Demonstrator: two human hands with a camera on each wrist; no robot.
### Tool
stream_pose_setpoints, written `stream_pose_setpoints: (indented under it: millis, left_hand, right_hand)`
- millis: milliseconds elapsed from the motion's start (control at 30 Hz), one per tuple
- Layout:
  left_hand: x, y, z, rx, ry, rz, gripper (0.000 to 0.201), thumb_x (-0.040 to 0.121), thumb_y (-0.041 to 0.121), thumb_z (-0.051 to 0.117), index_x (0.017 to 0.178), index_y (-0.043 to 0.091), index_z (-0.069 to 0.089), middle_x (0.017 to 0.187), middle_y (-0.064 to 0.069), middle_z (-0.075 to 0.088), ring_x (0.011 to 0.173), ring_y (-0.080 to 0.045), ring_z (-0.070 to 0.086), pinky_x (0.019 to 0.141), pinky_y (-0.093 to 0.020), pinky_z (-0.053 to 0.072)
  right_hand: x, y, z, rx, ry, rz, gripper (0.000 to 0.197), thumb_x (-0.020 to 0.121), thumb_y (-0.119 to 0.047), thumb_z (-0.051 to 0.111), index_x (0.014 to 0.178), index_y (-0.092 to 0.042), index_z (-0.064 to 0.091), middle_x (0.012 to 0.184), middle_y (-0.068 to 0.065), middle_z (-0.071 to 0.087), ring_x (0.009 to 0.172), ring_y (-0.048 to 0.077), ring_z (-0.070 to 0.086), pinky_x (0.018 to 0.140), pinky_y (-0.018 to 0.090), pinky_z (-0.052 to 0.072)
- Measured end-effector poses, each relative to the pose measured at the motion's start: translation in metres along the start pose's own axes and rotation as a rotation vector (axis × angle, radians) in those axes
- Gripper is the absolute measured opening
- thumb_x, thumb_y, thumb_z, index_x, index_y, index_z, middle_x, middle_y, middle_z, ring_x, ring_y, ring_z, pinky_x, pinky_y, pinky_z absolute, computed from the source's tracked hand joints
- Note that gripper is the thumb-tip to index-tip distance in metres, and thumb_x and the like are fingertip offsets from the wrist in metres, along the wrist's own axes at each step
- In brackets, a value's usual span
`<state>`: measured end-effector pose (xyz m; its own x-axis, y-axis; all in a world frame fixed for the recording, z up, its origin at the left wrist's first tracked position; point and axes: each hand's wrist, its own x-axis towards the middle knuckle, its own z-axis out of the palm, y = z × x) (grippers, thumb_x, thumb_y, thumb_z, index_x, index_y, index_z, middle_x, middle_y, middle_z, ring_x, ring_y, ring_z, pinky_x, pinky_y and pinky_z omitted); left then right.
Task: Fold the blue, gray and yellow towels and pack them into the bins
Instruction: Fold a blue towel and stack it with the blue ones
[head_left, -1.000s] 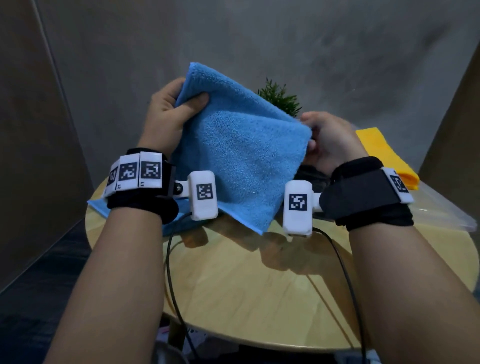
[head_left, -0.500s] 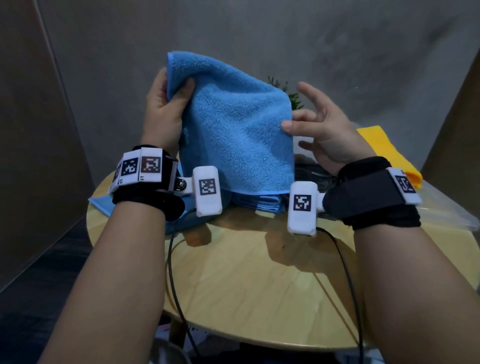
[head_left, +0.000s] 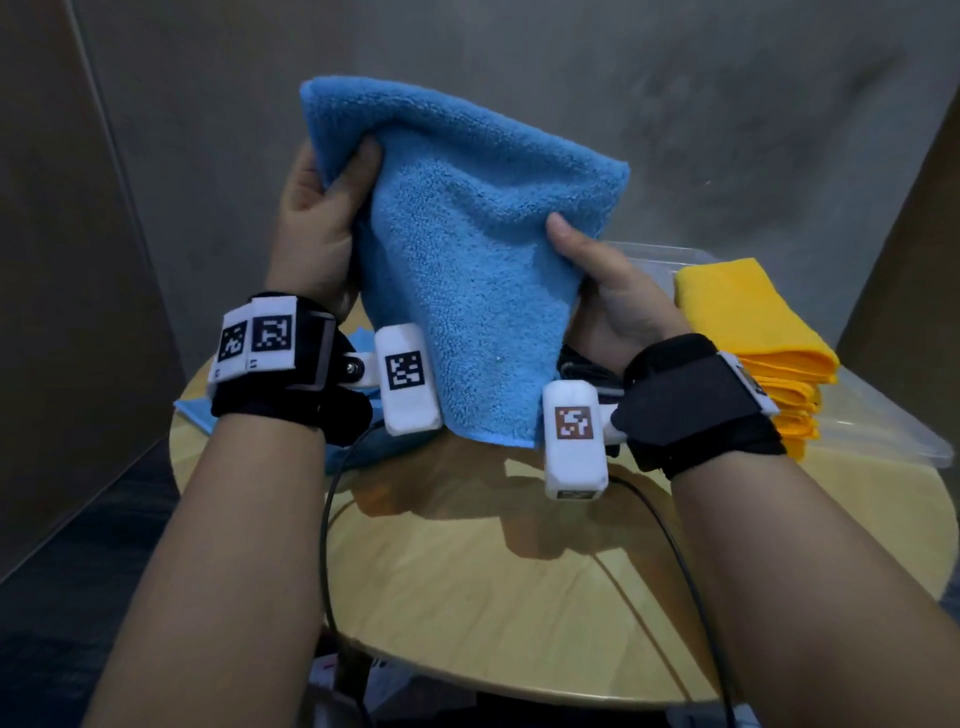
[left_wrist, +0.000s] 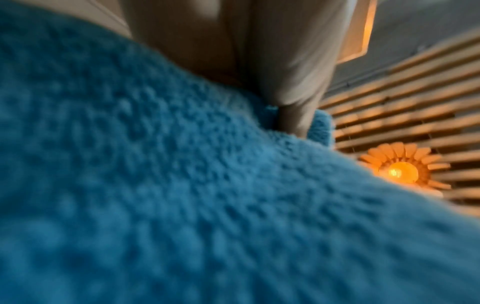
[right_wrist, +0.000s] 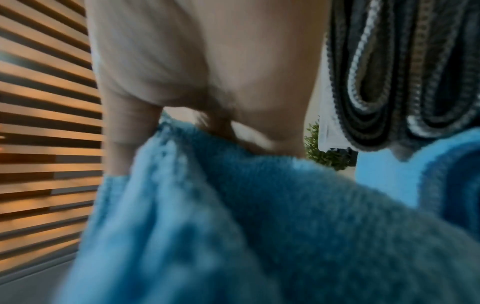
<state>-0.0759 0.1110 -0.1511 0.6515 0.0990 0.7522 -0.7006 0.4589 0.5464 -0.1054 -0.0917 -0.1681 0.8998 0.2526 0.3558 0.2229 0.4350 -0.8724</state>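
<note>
A folded blue towel (head_left: 467, 270) hangs upright in the air above the round wooden table (head_left: 519, 597). My left hand (head_left: 322, 208) grips its upper left corner, thumb on the near face. My right hand (head_left: 597, 280) holds the towel's right edge lower down, thumb pressed on the front and the other fingers hidden behind. The cloth fills the left wrist view as blue towel (left_wrist: 182, 205) and drapes under the fingers in the right wrist view as blue towel (right_wrist: 233, 216). Gray towels (right_wrist: 402, 72) show folded at the upper right of that view.
A stack of folded yellow towels (head_left: 753, 343) lies on a clear plastic bin lid (head_left: 883, 431) at the table's right. More blue cloth (head_left: 197, 410) lies on the table's left, behind my left wrist. A small green plant (right_wrist: 324, 152) stands beyond. Cables trail over the table's front.
My right hand, open half a second ago, has taken hold of the towel's right edge lower down. The towel's top has widened to the right; my left hand keeps its corner grip.
</note>
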Motion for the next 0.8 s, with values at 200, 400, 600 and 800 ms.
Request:
stream_pose_setpoints:
  millis: [200,400,600,800]
  left_hand:
    - [0.004,-0.020,-0.001,0.532,-0.019,-0.028,0.015,0.093,0.014,0.056,0.108,0.012,0.057,0.093,0.011,0.065,0.079,0.005,0.062,0.073,-0.017,0.049]
    - [0.008,-0.027,-0.001,0.656,0.113,0.004,0.025,0.095,0.023,0.054,0.115,0.008,0.056,0.104,-0.001,0.062,0.095,-0.013,0.060,0.086,-0.033,0.050]
    - [0.009,-0.032,-0.007,0.705,0.103,-0.088,0.011,0.093,0.027,0.056,0.100,0.017,0.055,0.097,-0.001,0.063,0.094,-0.020,0.062,0.087,-0.042,0.052]
    - [0.005,-0.028,-0.006,0.640,0.147,-0.271,0.038,0.087,0.034,0.065,0.114,0.014,0.047,0.104,-0.001,0.061,0.093,-0.016,0.063,0.087,-0.036,0.053]
  right_hand:
    - [0.002,-0.015,-0.011,-0.673,0.359,-0.306,0.016,0.099,-0.027,0.048,0.098,-0.018,0.061,0.093,-0.005,0.068,0.082,0.009,0.066,0.066,0.026,0.051]
    - [-0.001,-0.017,-0.021,-0.477,0.101,-0.069,0.073,0.071,-0.010,0.080,0.134,-0.010,0.043,0.125,0.010,0.063,0.109,0.025,0.065,0.088,0.042,0.055]
    - [0.000,-0.021,-0.024,-0.491,0.252,-0.104,0.063,0.083,0.003,0.065,0.140,-0.005,0.038,0.096,0.003,0.073,0.085,0.015,0.071,0.071,0.032,0.058]
    - [-0.005,-0.019,-0.021,-0.516,0.294,-0.109,0.061,0.096,-0.004,0.050,0.149,-0.022,0.025,0.118,0.012,0.062,0.092,0.018,0.068,0.077,0.032,0.058]
